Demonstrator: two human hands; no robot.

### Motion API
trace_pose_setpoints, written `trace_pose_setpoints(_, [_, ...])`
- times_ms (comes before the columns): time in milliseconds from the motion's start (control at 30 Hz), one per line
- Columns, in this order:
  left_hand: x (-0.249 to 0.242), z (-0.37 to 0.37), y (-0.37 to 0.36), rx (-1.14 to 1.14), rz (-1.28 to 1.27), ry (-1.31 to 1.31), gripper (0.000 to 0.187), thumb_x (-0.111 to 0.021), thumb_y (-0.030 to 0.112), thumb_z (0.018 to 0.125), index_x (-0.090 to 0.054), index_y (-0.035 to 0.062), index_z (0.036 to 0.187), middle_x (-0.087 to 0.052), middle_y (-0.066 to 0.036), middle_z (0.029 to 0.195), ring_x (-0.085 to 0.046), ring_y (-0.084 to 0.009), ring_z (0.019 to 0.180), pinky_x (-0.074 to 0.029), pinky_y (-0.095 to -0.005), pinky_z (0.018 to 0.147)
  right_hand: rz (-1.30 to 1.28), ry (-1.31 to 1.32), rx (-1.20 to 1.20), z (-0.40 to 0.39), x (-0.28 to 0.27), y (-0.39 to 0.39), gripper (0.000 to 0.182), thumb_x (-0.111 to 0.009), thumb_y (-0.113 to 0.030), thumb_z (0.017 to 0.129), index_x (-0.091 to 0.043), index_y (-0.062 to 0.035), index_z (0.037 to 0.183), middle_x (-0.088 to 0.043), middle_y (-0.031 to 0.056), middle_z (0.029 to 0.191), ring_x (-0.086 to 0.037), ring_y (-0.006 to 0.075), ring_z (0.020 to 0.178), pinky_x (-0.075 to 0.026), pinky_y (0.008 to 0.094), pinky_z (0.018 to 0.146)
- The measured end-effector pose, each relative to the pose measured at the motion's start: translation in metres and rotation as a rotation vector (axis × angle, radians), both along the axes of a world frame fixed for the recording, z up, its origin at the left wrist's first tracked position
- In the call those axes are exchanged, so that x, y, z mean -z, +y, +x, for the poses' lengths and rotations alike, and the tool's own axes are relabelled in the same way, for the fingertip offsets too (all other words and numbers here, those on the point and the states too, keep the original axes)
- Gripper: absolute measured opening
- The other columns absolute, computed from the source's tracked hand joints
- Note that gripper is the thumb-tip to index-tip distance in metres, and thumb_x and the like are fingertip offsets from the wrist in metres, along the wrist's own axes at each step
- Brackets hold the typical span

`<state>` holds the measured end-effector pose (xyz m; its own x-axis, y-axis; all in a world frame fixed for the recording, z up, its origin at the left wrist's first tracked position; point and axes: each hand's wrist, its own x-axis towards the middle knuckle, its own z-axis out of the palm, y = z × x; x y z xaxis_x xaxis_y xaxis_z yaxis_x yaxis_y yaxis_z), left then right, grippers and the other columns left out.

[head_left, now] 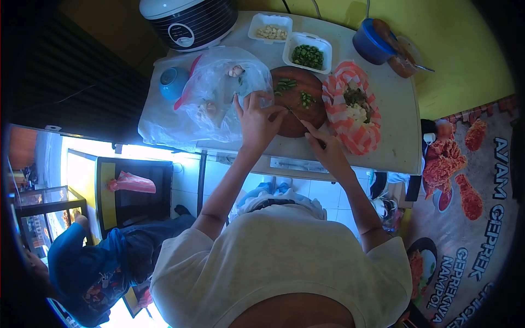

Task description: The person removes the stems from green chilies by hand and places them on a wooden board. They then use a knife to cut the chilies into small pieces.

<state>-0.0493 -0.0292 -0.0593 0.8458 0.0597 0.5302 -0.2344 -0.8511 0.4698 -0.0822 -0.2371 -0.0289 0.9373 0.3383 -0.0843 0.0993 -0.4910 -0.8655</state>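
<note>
On the round wooden board (311,90) lie two small piles of green pieces, cut green lengths (285,84) and chopped bits (307,99). My left hand (259,120) is at the board's left edge, thumb and fingers pinched by the knife tip; what they hold is too small to name. My right hand (327,150) grips a small knife (296,116) at the board's lower right, its blade pointing up and left over the wood. Left of the board, a clear plastic bag (219,90) holds garlic bulbs (235,71).
White trays hold peeled cloves (272,33) and chopped greens (307,56). A striped bag (350,109) with peelings sits right. Around the table (394,120) are a rice cooker (188,24), blue bowl (174,83) and blue-lidded tub (373,42). Another person (109,257) stands lower left.
</note>
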Motion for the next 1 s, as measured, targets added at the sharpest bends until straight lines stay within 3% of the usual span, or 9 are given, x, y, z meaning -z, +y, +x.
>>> trace_pose_setpoints(267, [0.0,0.001,0.001,0.002,0.004,0.026,0.013,-0.08,0.033,0.075,-0.08,0.023,0.082,-0.056,-0.002,0.103,-0.054,-0.0228,0.111,-0.015,-0.0644,0.113,0.014,-0.032,-0.042,0.017,0.013,-0.007,0.041,-0.055,-0.02,0.101,-0.053,-0.013,0.141,-0.038,-0.0005,0.063,-0.034,0.0068,0.061,-0.034,0.0249,0.056])
trace_pose_setpoints(367, [-0.003,0.0,0.002,0.006,0.016,0.002,0.014,-0.08,0.034,0.075,-0.08,0.0223,0.082,-0.057,-0.001,0.103,-0.053,-0.0229,0.113,-0.014,-0.0649,0.113,0.147,0.042,-0.028,0.023,0.015,-0.007,0.042,-0.056,-0.023,0.101,-0.053,-0.0155,0.142,-0.039,-0.0051,0.062,-0.033,0.0056,0.057,-0.032,0.0238,0.053])
trace_pose_setpoints(433, [-0.004,-0.001,0.001,0.009,0.028,0.052,0.014,-0.08,0.033,0.076,-0.08,0.0216,0.082,-0.058,-0.001,0.106,-0.052,-0.0229,0.115,-0.014,-0.0646,0.114,0.294,0.317,0.017,0.027,0.007,-0.013,0.042,-0.056,-0.028,0.102,-0.054,-0.0182,0.142,-0.038,-0.008,0.061,-0.033,0.0029,0.052,-0.029,0.0213,0.047])
trace_pose_setpoints(733, [-0.007,0.018,-0.01,0.027,0.022,-0.028,0.011,-0.073,0.022,0.081,-0.079,0.0207,0.091,-0.059,0.0,0.112,-0.05,-0.0239,0.119,-0.014,-0.066,0.114,0.429,0.376,0.06,0.032,0.004,-0.031,0.044,-0.055,-0.033,0.102,-0.051,-0.0195,0.144,-0.036,-0.0094,0.062,-0.032,0.0004,0.048,-0.025,0.0188,0.041])
trace_pose_setpoints(1000, [-0.032,0.033,0.029,0.078,0.135,-0.02,0.01,-0.075,0.024,0.08,-0.079,0.022,0.089,-0.06,0.0,0.114,-0.048,-0.0276,0.124,-0.013,-0.0683,0.113,0.363,0.428,-0.037,0.016,0.0,-0.036,0.045,-0.054,-0.031,0.102,-0.05,-0.018,0.145,-0.035,-0.0087,0.064,-0.033,0.0015,0.053,-0.026,0.0199,0.046])
